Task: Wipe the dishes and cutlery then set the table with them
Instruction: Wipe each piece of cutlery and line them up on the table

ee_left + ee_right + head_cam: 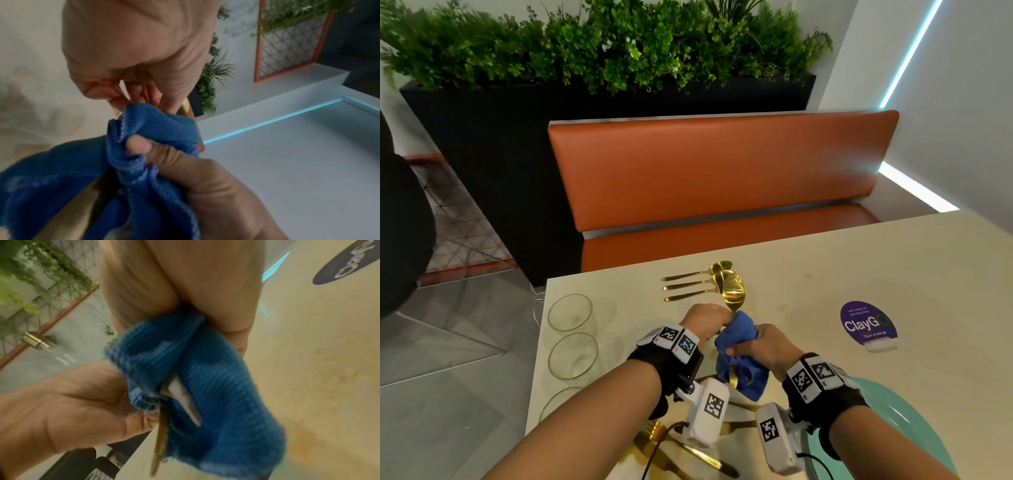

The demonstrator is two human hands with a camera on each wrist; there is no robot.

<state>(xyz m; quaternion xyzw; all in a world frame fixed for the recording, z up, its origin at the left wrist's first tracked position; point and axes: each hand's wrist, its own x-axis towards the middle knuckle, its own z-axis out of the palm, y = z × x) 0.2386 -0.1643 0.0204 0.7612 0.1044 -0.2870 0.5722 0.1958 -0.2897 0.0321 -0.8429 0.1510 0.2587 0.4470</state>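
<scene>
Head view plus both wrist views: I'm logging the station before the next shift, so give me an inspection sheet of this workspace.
Surface: cream table, stained, with a purple sticker.
Job's things: three gold spoons laid out; a fourth spoon being wiped with a blue cloth; teal plate; glasses; more gold cutlery.
Clutter: nothing seen.
Grippers: left hand holds the fourth spoon; right hand grips the cloth.
Cables: black leads from the wrist cameras.
Surroundings: orange bench, planter.

Cream table (825, 274), three gold spoons (698, 284), clear glasses (571, 311), purple sticker (866, 322), teal plate (904, 411)
</scene>
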